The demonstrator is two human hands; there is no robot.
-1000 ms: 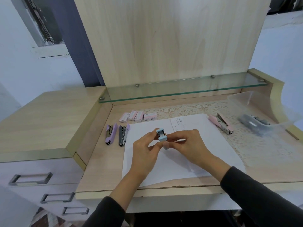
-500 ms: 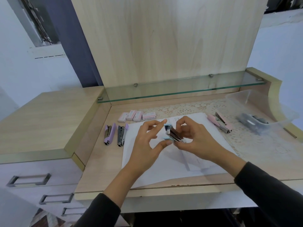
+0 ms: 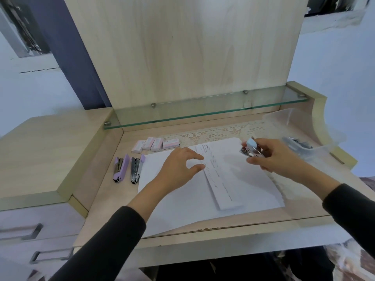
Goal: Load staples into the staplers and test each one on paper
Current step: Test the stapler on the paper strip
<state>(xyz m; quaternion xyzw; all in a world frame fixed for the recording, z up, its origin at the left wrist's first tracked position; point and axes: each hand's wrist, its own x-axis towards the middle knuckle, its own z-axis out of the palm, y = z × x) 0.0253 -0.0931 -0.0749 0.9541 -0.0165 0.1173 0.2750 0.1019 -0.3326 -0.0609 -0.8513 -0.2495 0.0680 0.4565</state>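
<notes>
right hand [image 3: 272,157]: grips small light-blue stapler with metal body [image 3: 250,148], held above far right corner of large white paper sheet [image 3: 182,199] | left hand [image 3: 180,167]: fingers relaxed, empty, over sheet's middle, beside narrow folded white paper strip [image 3: 221,185] | pair of lilac staplers [image 3: 121,168]: just left of sheet | row of pink staple boxes [image 3: 155,144]: beyond its far left corner

Sheet of paper [image 3: 182,199] lies centre front on the desk [image 3: 105,199], with the folded strip [image 3: 223,187] on it, right of centre. Outer stapler [image 3: 121,168] and inner stapler [image 3: 136,167] lie side by side just left of the sheet. Row of staple boxes [image 3: 155,144] behind them. Lace mat [image 3: 213,134] behind the sheet, under the glass shelf [image 3: 203,110]. Tub [image 3: 316,138] at far right, loose stapler [image 3: 297,142] inside. Right hand [image 3: 272,157] grips the held stapler [image 3: 250,149] above the sheet's far right corner. Left hand [image 3: 178,167] over its middle
</notes>
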